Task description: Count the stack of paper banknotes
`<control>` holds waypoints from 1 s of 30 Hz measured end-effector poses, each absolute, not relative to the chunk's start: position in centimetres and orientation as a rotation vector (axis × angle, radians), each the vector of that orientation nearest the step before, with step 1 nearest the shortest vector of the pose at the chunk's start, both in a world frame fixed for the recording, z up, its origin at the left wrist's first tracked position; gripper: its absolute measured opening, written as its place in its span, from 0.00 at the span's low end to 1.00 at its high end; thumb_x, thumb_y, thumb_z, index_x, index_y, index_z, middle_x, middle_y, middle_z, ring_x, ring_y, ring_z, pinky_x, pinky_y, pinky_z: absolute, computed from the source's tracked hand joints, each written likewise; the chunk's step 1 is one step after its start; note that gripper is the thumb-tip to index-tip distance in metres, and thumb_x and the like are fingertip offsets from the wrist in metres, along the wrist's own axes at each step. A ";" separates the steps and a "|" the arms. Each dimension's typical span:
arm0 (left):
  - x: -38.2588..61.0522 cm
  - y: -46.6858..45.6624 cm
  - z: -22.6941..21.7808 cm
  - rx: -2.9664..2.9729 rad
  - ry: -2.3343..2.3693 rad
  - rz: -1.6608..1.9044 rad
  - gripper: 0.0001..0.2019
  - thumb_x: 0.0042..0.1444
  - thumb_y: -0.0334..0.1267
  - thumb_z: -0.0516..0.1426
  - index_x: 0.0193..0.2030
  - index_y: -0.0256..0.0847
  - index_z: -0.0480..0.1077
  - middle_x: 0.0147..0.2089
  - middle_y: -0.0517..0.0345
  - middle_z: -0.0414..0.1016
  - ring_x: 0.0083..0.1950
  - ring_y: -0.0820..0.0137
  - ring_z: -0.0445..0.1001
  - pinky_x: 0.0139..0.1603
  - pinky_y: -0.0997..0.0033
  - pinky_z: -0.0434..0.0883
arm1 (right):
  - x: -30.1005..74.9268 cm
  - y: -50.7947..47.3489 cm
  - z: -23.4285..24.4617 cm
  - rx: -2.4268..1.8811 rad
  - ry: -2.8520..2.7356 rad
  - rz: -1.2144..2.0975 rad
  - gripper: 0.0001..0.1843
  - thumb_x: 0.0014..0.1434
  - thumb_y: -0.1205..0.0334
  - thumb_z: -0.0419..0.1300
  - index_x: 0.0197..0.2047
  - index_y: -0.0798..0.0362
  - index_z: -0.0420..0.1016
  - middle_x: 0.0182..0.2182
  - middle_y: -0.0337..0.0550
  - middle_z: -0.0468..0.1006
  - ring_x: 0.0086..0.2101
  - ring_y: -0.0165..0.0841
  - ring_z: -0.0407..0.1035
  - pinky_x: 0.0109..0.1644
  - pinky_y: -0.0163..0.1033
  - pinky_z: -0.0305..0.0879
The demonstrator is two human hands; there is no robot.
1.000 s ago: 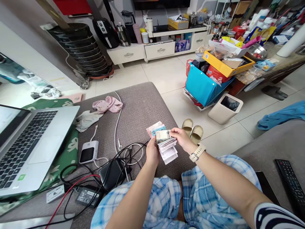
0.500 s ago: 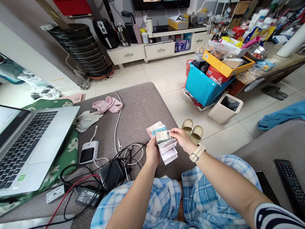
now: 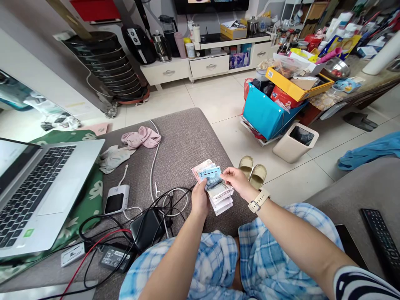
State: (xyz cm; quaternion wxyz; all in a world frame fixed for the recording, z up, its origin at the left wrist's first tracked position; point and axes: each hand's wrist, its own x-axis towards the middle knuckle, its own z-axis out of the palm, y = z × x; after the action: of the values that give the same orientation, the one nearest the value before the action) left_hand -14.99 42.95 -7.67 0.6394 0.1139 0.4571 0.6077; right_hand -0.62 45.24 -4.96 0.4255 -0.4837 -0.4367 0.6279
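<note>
A fanned stack of banknotes is held over the edge of the grey sofa seat, in front of my knees. My left hand is closed round its left side, thumb on top. On the upper part lies a blue banknote, its right edge pinched between the thumb and fingers of my right hand. Pinkish notes stick out behind the blue one, and pale note ends hang in steps toward me. A cream watch band circles my right wrist.
To the left are a laptop, a white power bank and tangled cables round a black case. Slippers and a beige bin stand on the floor. A remote control lies at right.
The greenish-grey note on top has gone down onto the lower part of the stack. A blue note now shows on top, with my right fingers at its edge.
</note>
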 end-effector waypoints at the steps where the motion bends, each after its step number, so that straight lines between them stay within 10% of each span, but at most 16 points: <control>1: -15.0 42.9 -7.7 0.266 1.040 1.383 0.15 0.45 0.38 0.65 0.41 0.35 0.75 0.42 0.47 0.82 0.45 0.57 0.80 0.52 0.56 0.72 | -0.6 45.3 -5.1 -1.225 -1.093 1.549 0.16 0.48 0.52 0.69 0.28 0.52 0.69 0.21 0.33 0.68 0.24 0.29 0.61 0.31 0.36 0.56; 9: -15.2 42.8 -7.8 0.277 1.027 1.358 0.16 0.40 0.34 0.68 0.38 0.37 0.76 0.39 0.49 0.82 0.46 0.55 0.80 0.52 0.55 0.71 | -0.5 45.5 -5.5 -1.249 -1.062 1.500 0.17 0.43 0.59 0.70 0.36 0.52 0.71 0.32 0.37 0.71 0.36 0.34 0.66 0.44 0.40 0.62; 30: -15.1 43.2 -8.1 0.248 1.069 1.355 0.15 0.45 0.42 0.64 0.38 0.34 0.76 0.38 0.50 0.81 0.41 0.60 0.79 0.50 0.60 0.71 | -0.8 45.3 -4.9 -1.204 -1.065 1.583 0.14 0.50 0.51 0.66 0.29 0.53 0.71 0.26 0.36 0.71 0.30 0.32 0.65 0.37 0.39 0.58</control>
State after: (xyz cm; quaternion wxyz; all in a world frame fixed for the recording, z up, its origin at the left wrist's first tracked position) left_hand -15.13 43.19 -8.10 0.6434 0.1088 0.4695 0.5948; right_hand -0.77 45.26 -4.92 0.4284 -0.4821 -0.4266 0.6340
